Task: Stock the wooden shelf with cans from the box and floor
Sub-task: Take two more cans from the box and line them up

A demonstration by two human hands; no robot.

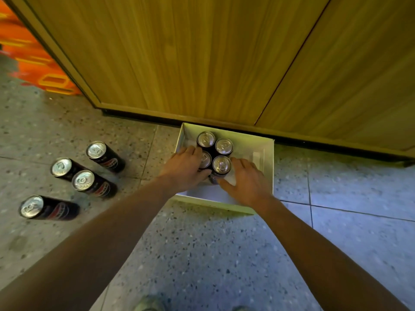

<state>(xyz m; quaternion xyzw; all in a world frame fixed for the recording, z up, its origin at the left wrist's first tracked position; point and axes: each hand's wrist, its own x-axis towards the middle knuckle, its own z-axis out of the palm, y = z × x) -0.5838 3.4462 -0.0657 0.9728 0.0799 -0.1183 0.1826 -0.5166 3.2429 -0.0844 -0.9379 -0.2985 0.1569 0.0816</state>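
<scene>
A white cardboard box (267, 167) sits on the floor against the wooden cabinet. Several dark cans with silver tops stand upright in it, clustered near its left side. My left hand (184, 169) wraps around the left front can (205, 159), partly hiding it. My right hand (246, 181) curls around the right front can (221, 164), fingers against its side. Two more cans (206, 139) (224, 146) stand behind them. Several other dark cans (96, 150) (61, 167) (83, 180) (31, 206) stand on the floor to the left.
The wooden cabinet front (202, 59) rises straight ahead, with a dark seam (289, 66) between its panels. An orange crate (33, 52) stands at far left. Speckled floor tiles (202, 254) stretch below me, and a shoe tip (148, 305) shows at the bottom edge.
</scene>
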